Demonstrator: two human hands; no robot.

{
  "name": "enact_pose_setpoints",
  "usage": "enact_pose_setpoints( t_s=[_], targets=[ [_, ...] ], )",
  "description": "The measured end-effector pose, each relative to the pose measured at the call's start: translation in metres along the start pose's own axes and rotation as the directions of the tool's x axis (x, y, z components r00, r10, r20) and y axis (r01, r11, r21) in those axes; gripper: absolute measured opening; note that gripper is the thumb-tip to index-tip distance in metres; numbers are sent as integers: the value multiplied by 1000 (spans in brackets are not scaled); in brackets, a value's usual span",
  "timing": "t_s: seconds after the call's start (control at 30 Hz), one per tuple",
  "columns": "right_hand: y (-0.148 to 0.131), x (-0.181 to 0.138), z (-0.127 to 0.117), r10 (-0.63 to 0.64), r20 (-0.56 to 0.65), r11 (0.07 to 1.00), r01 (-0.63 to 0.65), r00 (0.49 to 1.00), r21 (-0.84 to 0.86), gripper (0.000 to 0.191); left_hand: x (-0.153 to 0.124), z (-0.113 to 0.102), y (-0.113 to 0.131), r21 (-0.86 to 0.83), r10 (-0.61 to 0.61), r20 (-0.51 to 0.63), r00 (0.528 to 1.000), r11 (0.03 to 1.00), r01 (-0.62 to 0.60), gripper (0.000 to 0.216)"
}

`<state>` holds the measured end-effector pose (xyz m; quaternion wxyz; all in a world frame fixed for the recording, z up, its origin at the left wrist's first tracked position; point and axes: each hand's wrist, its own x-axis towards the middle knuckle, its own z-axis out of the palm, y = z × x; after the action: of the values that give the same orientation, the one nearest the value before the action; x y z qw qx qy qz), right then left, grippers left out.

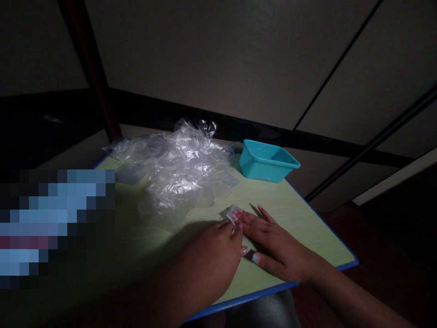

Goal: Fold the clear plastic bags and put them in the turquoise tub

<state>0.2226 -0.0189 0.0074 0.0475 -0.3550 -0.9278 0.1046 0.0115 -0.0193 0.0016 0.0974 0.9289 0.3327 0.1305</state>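
A small folded piece of clear plastic (233, 212) lies on the pale green table (300, 214) under both my hands. My left hand (213, 253) pinches its near edge with curled fingers. My right hand (273, 241) lies flat beside it, fingers stretched out, with the fingertips pressing on the plastic piece. A loose heap of crumpled clear plastic bags (174, 168) sits behind my hands, toward the table's far side.
A turquoise plastic tub (268, 160) stands at the table's far right corner. The table has a blue rim (341, 266) and ends close on the right and front. A blurred-out patch covers the left. Dark walls rise behind.
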Motion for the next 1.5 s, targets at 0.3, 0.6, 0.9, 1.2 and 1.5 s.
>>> enact_pose_setpoints(
  t_s=[0.3,0.6,0.9,1.2,1.5],
  targets=[
    [2,-1,4,-24,-9,999,24,1000,-47,66,-2,-11,8,-441,-236,-114,965,883,164,20],
    [2,-1,6,-18,21,998,19,1000,-61,70,6,-15,-12,-586,-422,-274,864,786,197,18],
    [-1,0,1,-9,45,997,12,999,-70,62,10,-12,-19,-772,-515,-146,844,593,228,18],
    [1,0,4,-16,15,998,17,1000,-56,61,7,-7,-18,-474,-250,-242,937,873,111,33],
    [1,-2,5,30,11,994,-29,999,-108,62,1,1,-20,-159,-53,63,997,985,62,55]
  ],
)
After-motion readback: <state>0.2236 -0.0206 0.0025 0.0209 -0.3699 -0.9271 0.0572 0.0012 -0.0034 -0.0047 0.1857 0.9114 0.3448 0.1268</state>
